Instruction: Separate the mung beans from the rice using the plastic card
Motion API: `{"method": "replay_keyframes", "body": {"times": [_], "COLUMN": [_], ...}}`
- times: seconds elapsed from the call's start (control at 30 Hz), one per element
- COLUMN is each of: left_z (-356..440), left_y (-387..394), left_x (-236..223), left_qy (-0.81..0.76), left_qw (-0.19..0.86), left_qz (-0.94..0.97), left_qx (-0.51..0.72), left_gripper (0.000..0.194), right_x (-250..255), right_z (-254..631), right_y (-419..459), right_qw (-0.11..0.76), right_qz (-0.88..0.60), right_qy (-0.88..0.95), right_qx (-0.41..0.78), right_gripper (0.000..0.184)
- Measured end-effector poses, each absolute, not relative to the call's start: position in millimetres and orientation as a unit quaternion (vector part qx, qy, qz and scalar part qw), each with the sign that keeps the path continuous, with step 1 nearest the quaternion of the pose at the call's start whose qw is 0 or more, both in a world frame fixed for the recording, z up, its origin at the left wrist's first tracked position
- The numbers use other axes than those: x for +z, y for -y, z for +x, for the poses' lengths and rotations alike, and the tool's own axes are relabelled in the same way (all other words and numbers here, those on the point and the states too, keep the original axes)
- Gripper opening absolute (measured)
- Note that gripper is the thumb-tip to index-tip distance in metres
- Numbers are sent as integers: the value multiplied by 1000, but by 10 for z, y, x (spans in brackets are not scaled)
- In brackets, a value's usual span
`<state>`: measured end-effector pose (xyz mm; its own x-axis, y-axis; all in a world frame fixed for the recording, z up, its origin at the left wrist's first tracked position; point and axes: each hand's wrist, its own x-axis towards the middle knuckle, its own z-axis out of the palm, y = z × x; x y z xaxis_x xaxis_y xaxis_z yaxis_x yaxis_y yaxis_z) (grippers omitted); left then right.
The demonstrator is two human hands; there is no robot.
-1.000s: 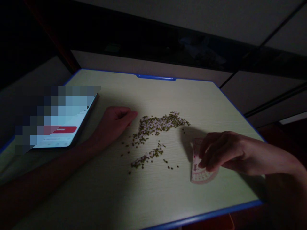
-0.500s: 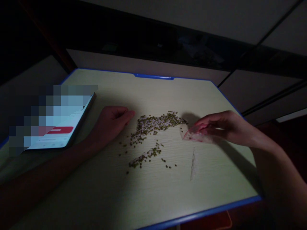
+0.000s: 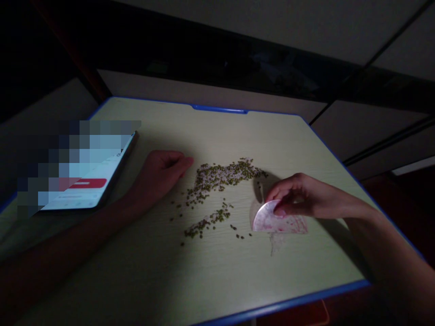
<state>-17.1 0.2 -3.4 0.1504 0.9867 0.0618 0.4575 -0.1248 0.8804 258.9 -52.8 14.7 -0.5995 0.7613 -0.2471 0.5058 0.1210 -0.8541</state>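
A: Right hand (image 3: 304, 190)?
B: Grip clamped on clear protractor (image 3: 267, 222), straight edge nearest camera, right of green-and-white grain pile (image 3: 220, 176).
A: Left hand (image 3: 162, 174)?
B: Fingers curled together, left of pile.
A: Lit screen (image 3: 86, 201)?
B: On tabletop (image 3: 204, 280), far left.

Looking across a pale wood-grained table (image 3: 258, 136), rimmed in blue trim (image 3: 285, 306) and bearing a blue strip (image 3: 220, 109) midway along its far edge. Facing, just beyond, grey panels (image 3: 272, 20), parted by dark seams (image 3: 394, 40) at right and crossed by a glossy black band (image 3: 197, 52), while glimpsing a dark reddish edge (image 3: 97, 88) slanting at upper left. Catching weak light mainly on the tabletop's middle and right, dimming to near-black toward the upper left, and showing a dark red surface (image 3: 387, 190) at right, too murky to tell as floor or furniture.
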Motion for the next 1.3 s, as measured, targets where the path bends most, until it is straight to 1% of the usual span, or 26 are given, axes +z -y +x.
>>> {"method": "replay_keyframes", "body": {"times": [0.13, 0.3, 0.43, 0.63, 0.9, 1.07, 1.17, 1.3], "left_z": [-167, -176, -178, -170, -179, -180, -178, -176], "left_y": [-7, -19, -22, -27, -40, -43, -39, -37], "left_x": [-42, -79, -87, -95, -104, -125, -121, -104], "left_qy": [-547, -536, -536, -532, -524, -523, -523, -524], "left_qw": [371, 374, 369, 377, 375, 370, 370, 377], "left_qz": [660, 663, 666, 663, 668, 673, 674, 671], "left_qx": [357, 365, 366, 367, 372, 370, 366, 364], "left_gripper": [36, 36, 36, 36, 36, 36, 37, 36], "right_x": [138, 87, 51, 24, 17, 5, 23, 64], "right_z": [2577, 2579, 2576, 2511, 2352, 2404, 2430, 2379], "right_y": [531, 504, 477, 480, 555, 521, 516, 546], "right_qw": [115, 161, 183, 180, 195, 228, 249, 234], "right_qz": [-423, -418, -400, -355, -330, -331, -304, -262], "right_qy": [741, 733, 761, 814, 815, 793, 791, 813], "right_qx": [508, 512, 477, 423, 436, 458, 469, 465], "right_gripper": [14, 17, 18, 20, 20, 19, 19, 19]}}
